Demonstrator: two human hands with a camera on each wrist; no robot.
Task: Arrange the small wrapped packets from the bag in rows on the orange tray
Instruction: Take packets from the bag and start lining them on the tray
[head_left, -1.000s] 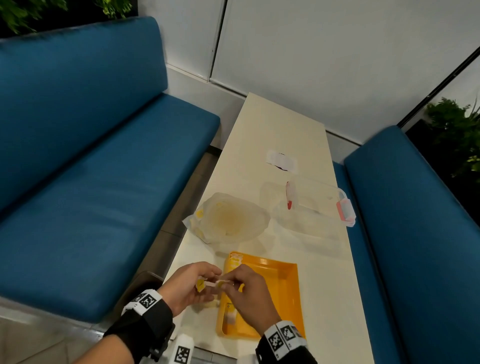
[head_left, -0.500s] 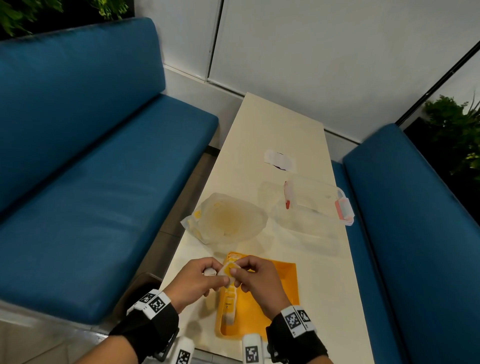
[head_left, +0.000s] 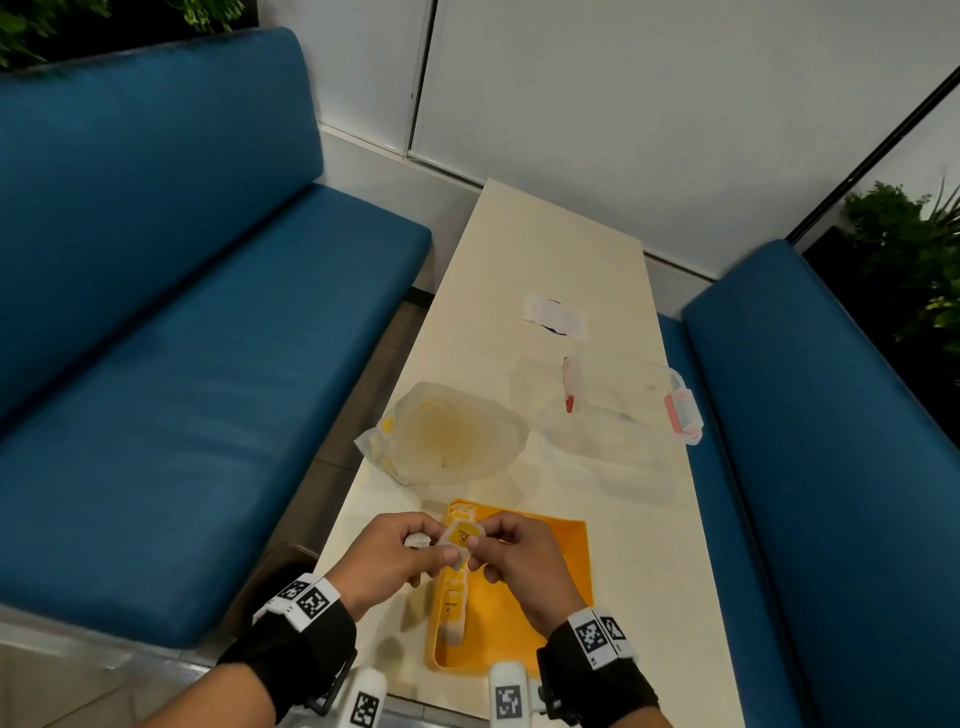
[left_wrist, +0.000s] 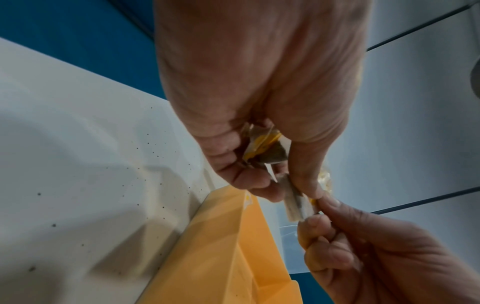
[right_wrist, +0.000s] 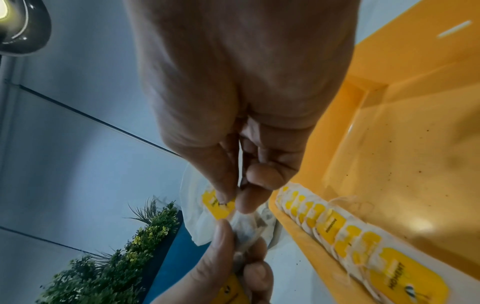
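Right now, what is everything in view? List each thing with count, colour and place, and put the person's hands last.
table: one, cream, between the benches.
benches: two, blue, either side of the table.
orange tray: one, near end of the table.
row of packets: one overlapping row, white and yellow, along the tray's left wall; count unclear.
held packet: one, white and yellow, above the tray's far left corner.
bag: one, clear, holding yellow packets, beyond the tray.
clear container: one, pink latches, right of the bag.
white slip: one, farther up the table.
plants: green, behind the benches.
left hand: pinches the held packet, with more bunched in its palm.
right hand: pinches the same packet.
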